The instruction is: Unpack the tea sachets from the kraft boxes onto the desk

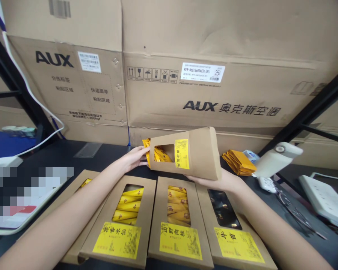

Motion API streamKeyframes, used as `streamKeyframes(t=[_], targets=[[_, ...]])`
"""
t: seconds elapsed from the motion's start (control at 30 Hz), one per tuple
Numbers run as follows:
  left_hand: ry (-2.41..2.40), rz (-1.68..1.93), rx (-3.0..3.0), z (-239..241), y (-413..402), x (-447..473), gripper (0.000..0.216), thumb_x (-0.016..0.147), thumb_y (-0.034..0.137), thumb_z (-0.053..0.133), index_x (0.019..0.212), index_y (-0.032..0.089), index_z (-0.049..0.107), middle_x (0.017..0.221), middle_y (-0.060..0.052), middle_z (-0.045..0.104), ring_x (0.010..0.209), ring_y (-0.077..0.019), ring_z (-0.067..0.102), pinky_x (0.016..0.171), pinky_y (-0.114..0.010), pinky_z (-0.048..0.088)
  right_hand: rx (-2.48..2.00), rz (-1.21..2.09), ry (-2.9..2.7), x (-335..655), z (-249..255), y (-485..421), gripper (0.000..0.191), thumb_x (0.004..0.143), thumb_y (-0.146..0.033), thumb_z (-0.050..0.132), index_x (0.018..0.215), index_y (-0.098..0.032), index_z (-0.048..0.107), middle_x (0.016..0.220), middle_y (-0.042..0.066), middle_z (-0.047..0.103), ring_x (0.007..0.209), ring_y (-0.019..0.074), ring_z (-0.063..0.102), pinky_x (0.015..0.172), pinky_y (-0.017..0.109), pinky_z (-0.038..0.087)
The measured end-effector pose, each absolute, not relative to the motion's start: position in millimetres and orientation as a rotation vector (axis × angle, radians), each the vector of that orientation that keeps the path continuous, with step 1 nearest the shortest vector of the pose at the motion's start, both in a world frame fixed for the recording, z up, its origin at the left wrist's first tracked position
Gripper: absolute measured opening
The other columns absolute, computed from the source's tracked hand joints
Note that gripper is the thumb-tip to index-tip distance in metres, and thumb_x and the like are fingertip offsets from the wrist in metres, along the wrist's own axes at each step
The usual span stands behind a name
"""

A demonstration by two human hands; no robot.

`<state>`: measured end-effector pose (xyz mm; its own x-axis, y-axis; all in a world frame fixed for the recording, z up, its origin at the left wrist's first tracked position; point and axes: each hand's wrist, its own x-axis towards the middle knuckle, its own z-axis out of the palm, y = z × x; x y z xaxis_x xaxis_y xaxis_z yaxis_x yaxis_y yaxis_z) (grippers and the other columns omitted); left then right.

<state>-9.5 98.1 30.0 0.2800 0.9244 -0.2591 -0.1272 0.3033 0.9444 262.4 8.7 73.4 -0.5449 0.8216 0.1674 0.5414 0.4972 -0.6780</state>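
A brown kraft paper bag (201, 150) with a window and a yellow label lies tilted sideways in the air above the table. Under its right end is my right hand (214, 182), closed round it with most fingers hidden. My left hand (135, 157) pinches orange sachets (147, 150) at the bag's open left end; part of them shows through the window. Below lie several similar windowed bags: one with yellow sachets (129, 204), one with golden sachets (178, 206) and one with black sachets (224, 208). My left forearm partly covers another bag (70, 195).
At the right are a stack of orange sachets (238, 163), a pale bottle (280, 159), a white power strip (323, 200) and glasses (295, 212). A tablet-like device (19, 221) lies at left. Large cardboard boxes (157, 97) stand behind, between black frame bars.
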Motion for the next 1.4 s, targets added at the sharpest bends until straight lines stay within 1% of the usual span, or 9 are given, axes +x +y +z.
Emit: streamKeyframes(t=[0.13, 0.2, 0.3, 0.5, 0.7, 0.87, 1.1, 1.3, 1.4], targets=[[0.964, 0.865, 0.967, 30, 99, -14, 0.028, 0.082, 0.035, 0.065, 0.103, 0.017, 0.063, 0.114, -0.012, 0.067, 0.091, -0.0203, 0.066, 0.079, -0.038, 0.054, -1.225, 0.756, -2.207, 273, 71, 12, 0.050, 0.073, -0.046, 0.066, 0.116, -0.021, 0.063, 0.122, 0.008, 0.065, 0.110, 0.0280, 0.062, 0.099, 0.043, 0.050], [0.933, 0.864, 0.943, 28, 101, -16, 0.031, 0.080, 0.035, 0.068, 0.104, 0.017, 0.063, 0.111, -0.012, 0.068, 0.090, -0.0208, 0.067, 0.083, -0.041, 0.054, -1.255, 0.737, -2.196, 277, 73, 14, 0.051, 0.073, -0.046, 0.066, 0.118, -0.022, 0.062, 0.122, 0.007, 0.065, 0.111, 0.0283, 0.062, 0.099, 0.043, 0.050], [0.904, 0.886, 0.915, 26, 101, -16, 0.034, 0.076, 0.031, 0.072, 0.105, 0.017, 0.062, 0.105, -0.010, 0.070, 0.087, -0.0210, 0.068, 0.089, -0.047, 0.051, -1.273, 0.691, -2.234, 280, 79, 16, 0.048, 0.075, -0.045, 0.063, 0.117, -0.023, 0.064, 0.121, 0.005, 0.065, 0.112, 0.0287, 0.062, 0.101, 0.044, 0.049], [0.940, 0.902, 0.942, 27, 97, -12, 0.034, 0.074, 0.025, 0.074, 0.104, 0.016, 0.062, 0.102, -0.010, 0.071, 0.084, -0.0187, 0.069, 0.094, -0.046, 0.049, -1.238, 0.589, -2.269, 279, 85, 18, 0.050, 0.075, -0.048, 0.061, 0.119, -0.024, 0.063, 0.121, 0.005, 0.065, 0.111, 0.0284, 0.062, 0.102, 0.046, 0.048], [0.951, 0.909, 0.933, 27, 98, -11, 0.027, 0.075, 0.018, 0.069, 0.101, 0.016, 0.064, 0.097, -0.008, 0.073, 0.082, -0.0174, 0.069, 0.090, -0.041, 0.052, -1.228, 0.578, -2.300, 280, 81, 19, 0.046, 0.076, -0.045, 0.061, 0.115, -0.022, 0.065, 0.116, 0.006, 0.068, 0.108, 0.0275, 0.064, 0.099, 0.043, 0.051], [0.925, 0.912, 0.817, 28, 101, -12, 0.018, 0.077, 0.020, 0.064, 0.095, 0.017, 0.063, 0.087, -0.006, 0.073, 0.079, -0.0180, 0.069, 0.079, -0.037, 0.057, -1.219, 0.556, -2.306, 282, 82, 20, 0.047, 0.076, -0.045, 0.061, 0.118, -0.023, 0.063, 0.119, 0.006, 0.067, 0.108, 0.0277, 0.064, 0.101, 0.044, 0.049], [0.830, 0.861, 0.808, 36, 98, -16, 0.025, 0.074, 0.030, 0.064, 0.096, 0.018, 0.063, 0.087, -0.007, 0.071, 0.078, -0.0228, 0.069, 0.073, -0.040, 0.057, -1.252, 0.540, -2.292, 282, 83, 17, 0.045, 0.075, -0.045, 0.062, 0.115, -0.024, 0.064, 0.117, 0.005, 0.068, 0.107, 0.0279, 0.064, 0.101, 0.045, 0.049], [0.929, 0.898, 0.850, 31, 99, -12, 0.023, 0.073, 0.024, 0.066, 0.095, 0.017, 0.063, 0.084, -0.005, 0.071, 0.073, -0.0182, 0.067, 0.070, -0.034, 0.057, -1.249, 0.538, -2.284, 283, 83, 14, 0.046, 0.075, -0.046, 0.063, 0.115, -0.023, 0.063, 0.118, 0.005, 0.067, 0.109, 0.0276, 0.063, 0.101, 0.045, 0.049], [1.023, 0.961, 0.921, 30, 99, -11, 0.029, 0.072, 0.028, 0.069, 0.099, 0.019, 0.064, 0.093, -0.006, 0.072, 0.077, -0.0175, 0.067, 0.069, -0.031, 0.056, -1.243, 0.536, -2.293, 281, 83, 13, 0.044, 0.075, -0.047, 0.062, 0.112, -0.023, 0.064, 0.116, 0.005, 0.068, 0.107, 0.0277, 0.064, 0.101, 0.045, 0.049]])
